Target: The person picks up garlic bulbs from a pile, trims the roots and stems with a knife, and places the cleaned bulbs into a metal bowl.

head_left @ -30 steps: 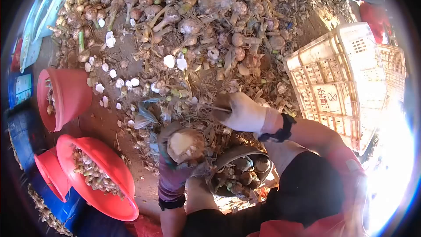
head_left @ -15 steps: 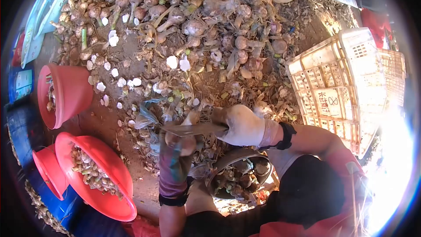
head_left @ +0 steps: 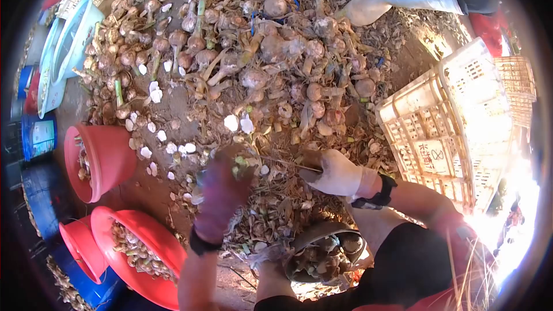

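My right hand point(head_left: 333, 174), in a whitish work glove, is closed around the handle of a knife point(head_left: 282, 163). The thin blade shows nearly edge-on and points left toward my other hand. My left hand point(head_left: 223, 193), in a purple-grey glove, is smeared by motion at the blade's left; whether it holds anything cannot be made out. Beyond both hands spreads a heap of garlic bulbs point(head_left: 253, 78) with dry stalks and leaves. Scraps of peel and cut stems point(head_left: 259, 219) lie below. Between my legs stands a dark bucket point(head_left: 308, 235) holding dirty, roundish pieces.
On the left are a pink bucket point(head_left: 112, 158), a red basin point(head_left: 124, 265) with small garlic pieces and light-blue basins point(head_left: 72, 46). A white plastic crate point(head_left: 403, 101) leans at the right. Another person's gloved hand point(head_left: 366, 10) reaches in at the upper right.
My left hand has moved up and left, away from the blade; the garlic bulb seen in it is no longer distinguishable. The knife has turned more edge-on. The view has shifted slightly.
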The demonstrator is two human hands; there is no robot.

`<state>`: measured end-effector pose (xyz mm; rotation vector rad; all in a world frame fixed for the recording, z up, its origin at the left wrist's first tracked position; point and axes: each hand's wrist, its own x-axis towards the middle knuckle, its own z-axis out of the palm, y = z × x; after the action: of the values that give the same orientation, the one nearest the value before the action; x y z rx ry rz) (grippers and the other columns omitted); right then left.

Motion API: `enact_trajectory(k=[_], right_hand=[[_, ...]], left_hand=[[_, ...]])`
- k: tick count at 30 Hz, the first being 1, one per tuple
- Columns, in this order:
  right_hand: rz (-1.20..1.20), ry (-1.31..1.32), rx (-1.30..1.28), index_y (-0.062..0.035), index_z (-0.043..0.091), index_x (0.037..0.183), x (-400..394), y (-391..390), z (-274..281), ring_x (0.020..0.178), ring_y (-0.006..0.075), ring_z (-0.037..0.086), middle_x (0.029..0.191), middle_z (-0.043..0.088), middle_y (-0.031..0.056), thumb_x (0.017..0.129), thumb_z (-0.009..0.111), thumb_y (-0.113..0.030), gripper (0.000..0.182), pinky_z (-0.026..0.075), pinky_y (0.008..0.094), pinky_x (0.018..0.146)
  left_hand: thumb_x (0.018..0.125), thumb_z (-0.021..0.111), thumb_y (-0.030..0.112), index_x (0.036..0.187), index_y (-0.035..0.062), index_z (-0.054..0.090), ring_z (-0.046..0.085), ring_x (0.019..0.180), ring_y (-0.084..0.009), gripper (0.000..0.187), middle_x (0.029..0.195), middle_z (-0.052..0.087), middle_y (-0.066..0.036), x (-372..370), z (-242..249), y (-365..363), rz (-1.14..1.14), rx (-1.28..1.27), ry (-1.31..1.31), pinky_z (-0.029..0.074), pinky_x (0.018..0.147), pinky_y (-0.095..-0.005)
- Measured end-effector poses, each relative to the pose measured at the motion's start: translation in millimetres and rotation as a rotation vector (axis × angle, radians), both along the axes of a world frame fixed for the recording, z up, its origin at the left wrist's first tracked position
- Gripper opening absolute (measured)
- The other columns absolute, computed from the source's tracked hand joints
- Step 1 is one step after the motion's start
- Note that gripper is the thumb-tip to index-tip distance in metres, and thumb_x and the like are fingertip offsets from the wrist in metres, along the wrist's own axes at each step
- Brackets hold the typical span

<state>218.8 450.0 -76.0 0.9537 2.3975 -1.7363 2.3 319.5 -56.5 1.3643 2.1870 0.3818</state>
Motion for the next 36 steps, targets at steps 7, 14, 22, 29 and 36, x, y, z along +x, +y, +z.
enact_trajectory(k=[7,14,22,29,36], right_hand=[[-0.134,0.032,-0.136,-0.0003,0.059,0.09,19,28,-18,0.064,0.034,0.058,0.072,0.06,0.0191,0.08,0.066,-0.016,0.02,0.046,0.0378,0.06],[-0.215,0.022,-0.104,0.0007,0.059,0.085,17,49,-9,0.065,0.0256,0.054,0.073,0.059,0.0163,0.081,0.064,-0.011,0.013,0.045,0.0354,0.063],[-0.181,0.178,-0.13,0.0003,0.058,0.085,5,33,-17,0.065,0.0233,0.055,0.074,0.058,0.0157,0.08,0.064,-0.01,0.013,0.044,0.037,0.061],[-0.104,0.09,-0.098,-0.0001,0.057,0.084,4,29,-20,0.065,0.0303,0.056,0.073,0.059,0.0169,0.08,0.064,-0.013,0.015,0.045,0.0381,0.061],[-0.093,0.033,-0.078,0.0032,0.061,0.094,5,36,-6,0.066,0.016,0.055,0.078,0.063,0.0155,0.08,0.068,-0.009,0.02,0.046,0.0336,0.062]], left_hand=[[0.08,0.063,0.03,0.126,0.0015,0.047,0.057,0.102,-0.0403,0.056,0.108,0.059,-0.023,-121,-83,147,0.267,0.15,0.361,0.045,0.091,-0.048],[0.084,0.06,0.031,0.133,0.0101,0.045,0.056,0.107,-0.0363,0.055,0.115,0.057,-0.021,-97,-81,157,0.032,-0.116,0.585,0.043,0.094,-0.0459],[0.076,0.058,0.015,0.127,0.0122,0.051,0.059,0.092,-0.0311,0.052,0.109,0.058,-0.015,-48,-87,-42,-0.22,-0.273,0.359,0.048,0.08,-0.0441],[0.074,0.066,0.03,0.125,0.0068,0.051,0.058,0.095,-0.0334,0.058,0.101,0.06,-0.016,-72,-34,22,-0.037,-0.006,0.537,0.047,0.082,-0.0461],[0.075,0.071,0.031,0.133,0.0076,0.044,0.057,0.109,-0.034,0.069,0.116,0.059,-0.018,-66,-76,115,0.021,-0.388,0.487,0.046,0.092,-0.0413]])
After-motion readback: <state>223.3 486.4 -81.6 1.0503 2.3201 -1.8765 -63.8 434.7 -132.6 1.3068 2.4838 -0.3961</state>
